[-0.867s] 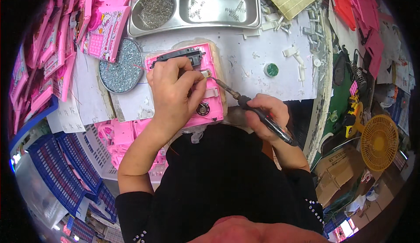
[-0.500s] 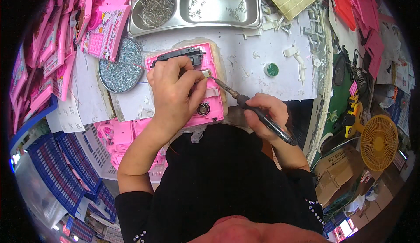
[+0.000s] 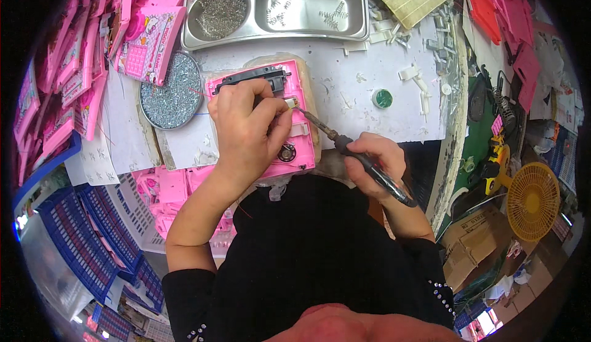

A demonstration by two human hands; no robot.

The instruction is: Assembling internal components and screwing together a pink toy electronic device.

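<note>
A pink plastic housing (image 3: 300, 71) lies on the table before me, with a black part (image 3: 269, 77) across its far side and a round black-and-silver piece (image 3: 287, 152) near its near edge. My left hand (image 3: 246, 120) is over it, thumb and forefinger pinched beside a small white part (image 3: 291, 103); what they hold is too small to make out. My right hand (image 3: 378, 160) grips the dark handle of a soldering iron (image 3: 369, 166). The iron's tip points left and reaches the housing close to my left fingertips. Thin red and blue wires run out left of the hand.
A round dish of small screws (image 3: 169, 92) stands left, beside stacked pink housings (image 3: 144, 46). Behind is a steel tray (image 3: 274, 36) with springs. To the right lie a green round cap (image 3: 382, 99) and white plastic pieces (image 3: 417, 80). A yellow fan (image 3: 533, 200) stands far right.
Almost nothing differs. The soldering iron and my right hand have shifted very slightly; my left hand keeps its pinch in the same place.
</note>
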